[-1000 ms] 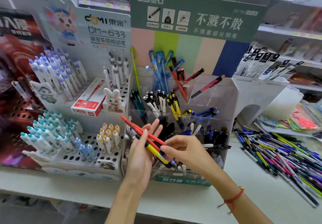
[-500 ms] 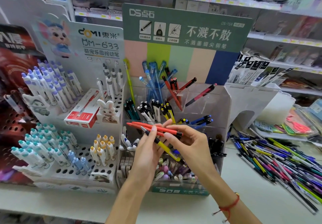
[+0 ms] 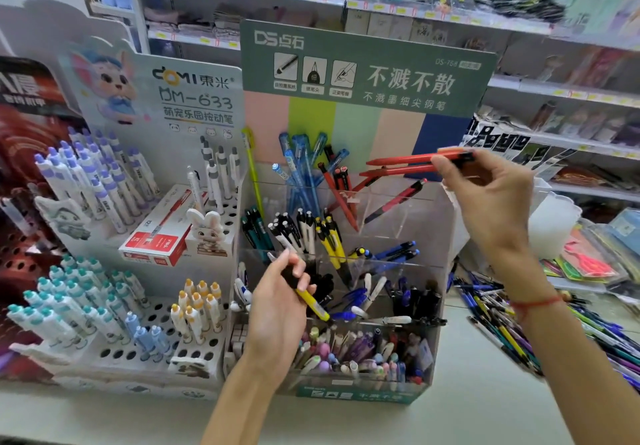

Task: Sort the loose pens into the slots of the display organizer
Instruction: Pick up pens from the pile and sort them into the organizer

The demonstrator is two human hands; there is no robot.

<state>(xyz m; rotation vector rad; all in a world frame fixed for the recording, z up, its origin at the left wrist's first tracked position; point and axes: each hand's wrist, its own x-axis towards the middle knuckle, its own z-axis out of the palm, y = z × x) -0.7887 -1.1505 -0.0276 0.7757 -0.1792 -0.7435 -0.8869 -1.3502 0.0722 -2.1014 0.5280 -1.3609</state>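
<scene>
Right hand [image 3: 491, 195] raised over the top right slot of the clear acrylic tiered display organizer [image 3: 446, 237], fingers [image 3: 446, 164] pinched on two slim red plastic pens [image 3: 408, 164] at their dark clip ends, tips pointing left. Held level and together, apparently to carry both as one colour batch; slot below already holds red pens [image 3: 341, 195] leaning, so destination judged to be that compartment. Tilt to tips-down needed before release.

Left hand [image 3: 280, 306] lower, in front of the organizer's middle tier, fingers curled round one yellow-and-black retractable pen [image 3: 304, 292], yellow barrel slanting down to the right. Kept back, likely as the next item; matching yellow-and-black pens [image 3: 330, 237] standing in the second tier just above it.

Remaining stock: large loose pile of mixed-colour pens [image 3: 540, 327] lying on the pale surface [image 3: 467, 406] toward its right edge, well apart from the organizer. Task judged far from complete.

Adjacent, toward the left edge: white perforated cardboard pen stand [image 3: 114, 351] with teal, purple and yellow-capped pens upright, and a red-and-white pen box [image 3: 156, 233] resting on its upper tier. Not part of the sorting.

Risk noted: crowded lower tiers and leaning pens in the top slots may obstruct a clean drop.
</scene>
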